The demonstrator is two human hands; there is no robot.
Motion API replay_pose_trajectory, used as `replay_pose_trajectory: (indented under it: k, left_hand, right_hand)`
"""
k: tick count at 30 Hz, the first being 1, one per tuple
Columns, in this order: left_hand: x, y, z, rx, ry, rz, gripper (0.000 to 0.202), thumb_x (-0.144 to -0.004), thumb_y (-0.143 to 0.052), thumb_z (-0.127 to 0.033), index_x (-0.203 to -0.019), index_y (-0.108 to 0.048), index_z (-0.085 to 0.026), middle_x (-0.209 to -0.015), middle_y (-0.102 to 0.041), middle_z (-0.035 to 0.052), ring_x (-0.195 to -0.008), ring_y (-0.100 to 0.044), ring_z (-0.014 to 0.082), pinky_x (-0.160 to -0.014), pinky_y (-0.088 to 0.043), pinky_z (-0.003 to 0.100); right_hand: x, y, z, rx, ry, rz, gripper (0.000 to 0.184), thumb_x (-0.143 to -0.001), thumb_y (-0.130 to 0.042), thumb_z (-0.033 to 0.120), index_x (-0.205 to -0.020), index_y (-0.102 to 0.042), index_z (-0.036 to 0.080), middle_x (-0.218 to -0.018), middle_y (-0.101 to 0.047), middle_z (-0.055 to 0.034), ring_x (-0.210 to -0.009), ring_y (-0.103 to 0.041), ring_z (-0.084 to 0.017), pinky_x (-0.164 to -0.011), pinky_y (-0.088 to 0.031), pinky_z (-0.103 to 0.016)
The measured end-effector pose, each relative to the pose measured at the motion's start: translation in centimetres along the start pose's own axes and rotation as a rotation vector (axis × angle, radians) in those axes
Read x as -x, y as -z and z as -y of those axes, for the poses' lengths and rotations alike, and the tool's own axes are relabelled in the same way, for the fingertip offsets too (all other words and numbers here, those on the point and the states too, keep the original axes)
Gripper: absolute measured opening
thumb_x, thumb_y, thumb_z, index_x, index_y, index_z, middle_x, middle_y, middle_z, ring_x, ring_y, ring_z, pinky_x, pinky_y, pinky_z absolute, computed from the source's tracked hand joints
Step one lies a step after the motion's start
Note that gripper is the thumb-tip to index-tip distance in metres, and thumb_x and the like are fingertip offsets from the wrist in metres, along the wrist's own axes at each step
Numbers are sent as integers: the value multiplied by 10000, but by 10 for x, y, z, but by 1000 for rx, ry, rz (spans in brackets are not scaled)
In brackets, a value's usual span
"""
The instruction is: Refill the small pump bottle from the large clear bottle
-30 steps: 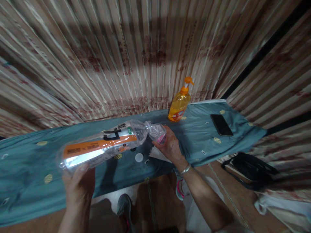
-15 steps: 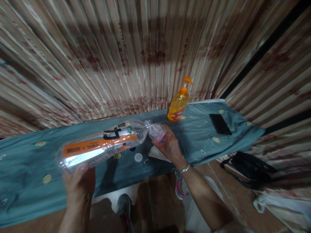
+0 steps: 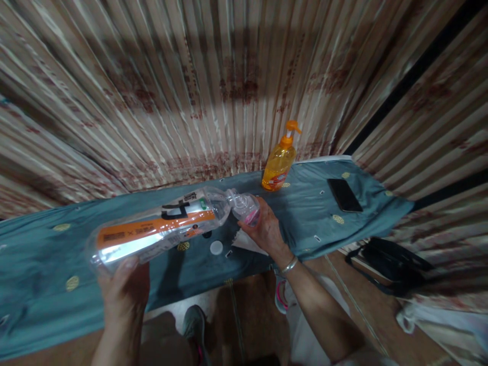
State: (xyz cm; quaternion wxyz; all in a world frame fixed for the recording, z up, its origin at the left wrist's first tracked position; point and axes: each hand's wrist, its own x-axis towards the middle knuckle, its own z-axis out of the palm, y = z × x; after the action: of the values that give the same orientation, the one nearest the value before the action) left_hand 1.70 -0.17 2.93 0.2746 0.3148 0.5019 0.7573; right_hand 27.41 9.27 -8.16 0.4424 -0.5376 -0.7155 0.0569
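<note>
My left hand (image 3: 124, 287) grips the base of a large clear plastic bottle (image 3: 156, 231) with an orange and white label, tipped almost flat with its open neck pointing right. The neck meets the mouth of a small clear bottle (image 3: 247, 209) with a pink band, which my right hand (image 3: 267, 231) holds over the table. A white cap (image 3: 216, 247) lies on the teal cloth (image 3: 46, 264) just below the big bottle. White paper (image 3: 244, 241) shows under my right hand.
An orange pump bottle (image 3: 278, 165) stands at the back of the cloth-covered table. A black phone (image 3: 344, 194) lies flat to its right. A black bag (image 3: 396, 264) sits on the floor at the right. Pleated curtains hang behind. My shoes show below.
</note>
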Motion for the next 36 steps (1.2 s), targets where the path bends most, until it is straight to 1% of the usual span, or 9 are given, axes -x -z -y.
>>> replay_pose_trajectory:
  k: [3,7,10,13,16,20,26,31,36]
  left_hand:
    - [1,-4,-3,14,10,-15,538,-434,-985,-411,-888,-731,-274,-1086,-761,22,-1311,-612,349,-1163,-477,531]
    - [2,-4,-4,19,15,-18,535,-442,-975,-396,-891,-731,-238,-1140,-751,48,-1318,-604,359,-1203,-426,544]
    - [3,-5,-5,4,30,-9,535,-449,-974,-401,-903,-737,-248,-1153,-750,44,-1327,-598,361,-1218,-407,556]
    - [3,-6,-6,-2,19,-12,604,-424,-989,-427,-955,-744,-277,-1130,-757,30,-1338,-590,359,-1228,-391,573]
    - [3,-6,-6,4,8,-19,669,-403,-999,-437,-1001,-739,-289,-1111,-759,27,-1332,-593,358,-1220,-397,578]
    - [2,-4,-3,16,22,-28,676,-426,-991,-430,-1029,-730,-268,-1104,-754,41,-1288,-624,345,-1186,-438,541]
    - [2,-5,-4,1,26,-12,715,-439,-979,-409,-1094,-713,-298,-1124,-748,29,-1258,-641,349,-1159,-457,560]
    - [2,-4,-2,-22,16,-19,618,-470,-944,-381,-1036,-720,-273,-1131,-739,36,-1273,-626,348,-1174,-442,567]
    - [2,-3,1,1,44,-46,614,-427,-975,-403,-965,-716,-258,-1117,-741,38,-1332,-587,355,-1224,-390,557]
  right_hand:
    - [0,0,0,-4,5,0,800,-777,-872,312,-1435,-452,134,-1288,-709,-210,-1161,-734,-369,-1028,-622,-551]
    - [0,1,0,-9,8,0,775,-798,-850,329,-1437,-450,150,-1292,-708,-201,-1167,-731,-363,-1026,-622,-546]
    - [-1,1,1,-5,12,-9,761,-799,-846,330,-1427,-459,146,-1295,-705,-204,-1161,-730,-361,-1023,-623,-541]
    - [-1,2,1,-5,13,-7,757,-793,-851,324,-1416,-470,127,-1281,-707,-212,-1155,-729,-365,-1016,-625,-539]
    - [-1,1,0,-11,1,2,758,-800,-847,344,-1423,-472,132,-1285,-703,-207,-1170,-722,-363,-1024,-621,-542]
    - [0,0,-1,-7,1,2,742,-826,-830,388,-1429,-474,141,-1290,-701,-205,-1170,-724,-358,-1024,-624,-541]
    - [-1,0,0,10,-4,3,776,-796,-857,352,-1431,-463,139,-1282,-710,-206,-1152,-736,-368,-1011,-631,-553]
    - [-1,1,-1,18,6,1,793,-788,-867,346,-1432,-454,138,-1288,-710,-212,-1150,-738,-369,-1020,-629,-550]
    - [-1,1,-1,16,17,-10,780,-805,-853,364,-1433,-455,128,-1282,-710,-215,-1158,-736,-367,-1018,-630,-538]
